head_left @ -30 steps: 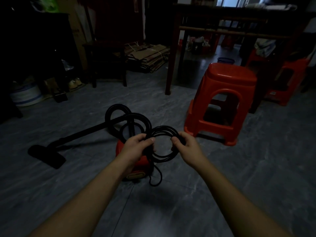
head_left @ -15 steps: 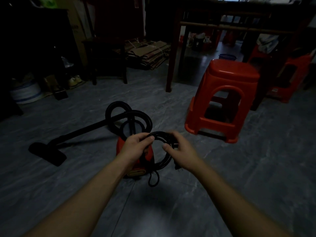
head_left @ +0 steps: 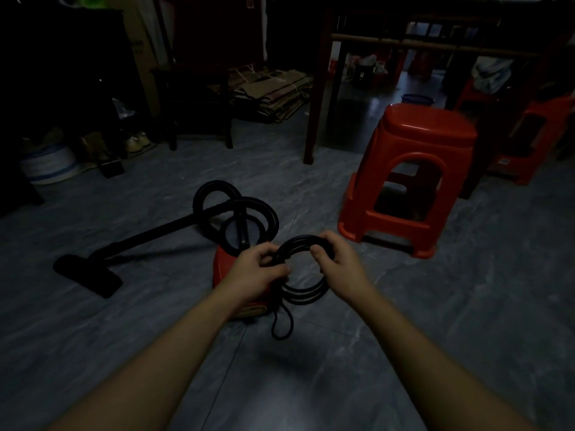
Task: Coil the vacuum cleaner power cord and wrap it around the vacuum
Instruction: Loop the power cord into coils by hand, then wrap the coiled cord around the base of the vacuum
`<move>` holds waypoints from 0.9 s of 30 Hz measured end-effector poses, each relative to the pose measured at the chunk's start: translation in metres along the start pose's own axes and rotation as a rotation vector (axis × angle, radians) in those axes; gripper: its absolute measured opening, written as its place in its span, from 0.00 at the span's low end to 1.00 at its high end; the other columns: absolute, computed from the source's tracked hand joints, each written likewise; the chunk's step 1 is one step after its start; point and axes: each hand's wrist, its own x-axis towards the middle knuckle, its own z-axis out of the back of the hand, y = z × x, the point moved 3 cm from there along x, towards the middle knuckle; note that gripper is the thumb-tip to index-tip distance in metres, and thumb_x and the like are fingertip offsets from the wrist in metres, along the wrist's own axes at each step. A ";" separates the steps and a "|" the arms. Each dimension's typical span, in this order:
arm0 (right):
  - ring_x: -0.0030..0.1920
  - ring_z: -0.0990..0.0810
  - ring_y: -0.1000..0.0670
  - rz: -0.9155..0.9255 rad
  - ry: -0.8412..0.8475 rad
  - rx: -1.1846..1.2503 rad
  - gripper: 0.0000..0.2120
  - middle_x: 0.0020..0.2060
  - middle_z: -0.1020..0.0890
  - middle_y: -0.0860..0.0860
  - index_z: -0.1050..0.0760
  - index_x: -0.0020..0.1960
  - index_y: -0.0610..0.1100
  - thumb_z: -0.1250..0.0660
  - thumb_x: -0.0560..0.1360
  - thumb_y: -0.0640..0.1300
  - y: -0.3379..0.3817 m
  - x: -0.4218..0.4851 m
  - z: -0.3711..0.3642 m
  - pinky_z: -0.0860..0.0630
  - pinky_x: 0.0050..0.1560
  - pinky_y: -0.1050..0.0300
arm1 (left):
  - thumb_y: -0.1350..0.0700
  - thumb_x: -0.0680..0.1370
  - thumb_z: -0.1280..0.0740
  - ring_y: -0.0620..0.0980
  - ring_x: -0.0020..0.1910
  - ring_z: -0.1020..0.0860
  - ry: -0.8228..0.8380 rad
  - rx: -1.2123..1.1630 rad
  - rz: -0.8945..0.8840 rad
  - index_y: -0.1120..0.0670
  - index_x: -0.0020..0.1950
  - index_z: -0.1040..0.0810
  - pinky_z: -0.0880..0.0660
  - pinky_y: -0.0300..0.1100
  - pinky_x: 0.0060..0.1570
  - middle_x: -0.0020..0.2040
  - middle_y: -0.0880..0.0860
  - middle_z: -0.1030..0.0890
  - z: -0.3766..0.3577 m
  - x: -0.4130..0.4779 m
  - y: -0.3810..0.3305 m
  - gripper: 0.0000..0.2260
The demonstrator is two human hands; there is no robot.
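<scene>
Holding the coiled black power cord (head_left: pixel 295 242) between my grips, left grip (head_left: pixel 258 270) pinching its left side, right grip (head_left: pixel 340 265) curled over its top right, loose loop (head_left: pixel 281 325) dangling below, red vacuum (head_left: pixel 224 265) just behind my left grip on the floor (head_left: pixel 435 306).

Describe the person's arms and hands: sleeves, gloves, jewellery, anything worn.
The left hand and right hand are bare, with no gloves. No ring or watch shows, though the light is dim. The left forearm and right forearm are bare down to the frame's lower edge, with no sleeve, strap or band in view.
</scene>
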 end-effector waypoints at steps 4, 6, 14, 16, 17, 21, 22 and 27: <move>0.33 0.25 0.60 -0.045 -0.021 0.040 0.04 0.35 0.24 0.55 0.24 0.50 0.45 0.37 0.82 0.43 -0.003 0.001 -0.001 0.26 0.36 0.60 | 0.64 0.75 0.27 0.42 0.38 0.17 -0.096 -0.100 -0.047 0.56 0.57 0.20 0.23 0.33 0.37 0.46 0.54 0.15 0.000 0.001 0.000 0.12; 0.34 0.24 0.58 -0.064 -0.015 0.050 0.04 0.36 0.23 0.52 0.24 0.53 0.44 0.37 0.82 0.43 -0.004 0.000 -0.001 0.22 0.37 0.56 | 0.63 0.74 0.26 0.42 0.40 0.17 -0.128 -0.089 -0.103 0.52 0.56 0.18 0.23 0.33 0.38 0.48 0.53 0.15 -0.001 0.000 0.001 0.12; 0.47 0.18 0.55 -0.059 0.116 -0.099 0.09 0.47 0.18 0.52 0.24 0.60 0.47 0.35 0.81 0.43 -0.015 -0.007 -0.021 0.22 0.46 0.63 | 0.63 0.77 0.29 0.54 0.34 0.17 -0.075 0.102 -0.173 0.48 0.55 0.17 0.18 0.47 0.42 0.44 0.61 0.15 0.018 0.001 0.008 0.12; 0.45 0.18 0.54 -0.075 0.132 -0.107 0.09 0.45 0.18 0.52 0.25 0.61 0.47 0.36 0.81 0.43 -0.016 -0.007 -0.026 0.20 0.46 0.59 | 0.63 0.77 0.29 0.53 0.33 0.17 -0.066 0.119 -0.160 0.51 0.57 0.17 0.18 0.47 0.40 0.44 0.60 0.15 0.021 0.001 0.013 0.11; 0.43 0.18 0.53 -0.072 0.132 -0.118 0.08 0.43 0.19 0.52 0.25 0.60 0.47 0.36 0.81 0.43 -0.015 -0.007 -0.027 0.20 0.44 0.56 | 0.63 0.77 0.29 0.53 0.32 0.17 -0.067 0.120 -0.157 0.52 0.58 0.17 0.18 0.47 0.40 0.44 0.60 0.15 0.023 0.001 0.015 0.11; 0.38 0.19 0.49 -0.062 0.103 -0.083 0.03 0.38 0.21 0.52 0.26 0.53 0.47 0.39 0.82 0.43 -0.014 -0.005 -0.037 0.18 0.41 0.47 | 0.60 0.76 0.27 0.53 0.36 0.16 -0.113 0.111 -0.150 0.53 0.55 0.17 0.18 0.46 0.42 0.44 0.56 0.14 0.031 0.004 0.024 0.08; 0.39 0.19 0.50 -0.069 0.091 -0.070 0.03 0.39 0.21 0.53 0.27 0.52 0.48 0.39 0.82 0.43 -0.015 -0.004 -0.040 0.17 0.43 0.46 | 0.60 0.76 0.27 0.51 0.40 0.15 -0.125 0.114 -0.144 0.52 0.54 0.17 0.18 0.43 0.44 0.45 0.53 0.14 0.033 0.005 0.027 0.08; 0.41 0.18 0.50 -0.120 0.055 0.006 0.05 0.40 0.21 0.54 0.27 0.51 0.50 0.40 0.83 0.42 -0.020 -0.002 -0.053 0.17 0.46 0.42 | 0.65 0.73 0.26 0.43 0.43 0.17 -0.082 0.139 -0.075 0.53 0.50 0.17 0.23 0.35 0.43 0.44 0.50 0.15 0.043 0.006 0.039 0.09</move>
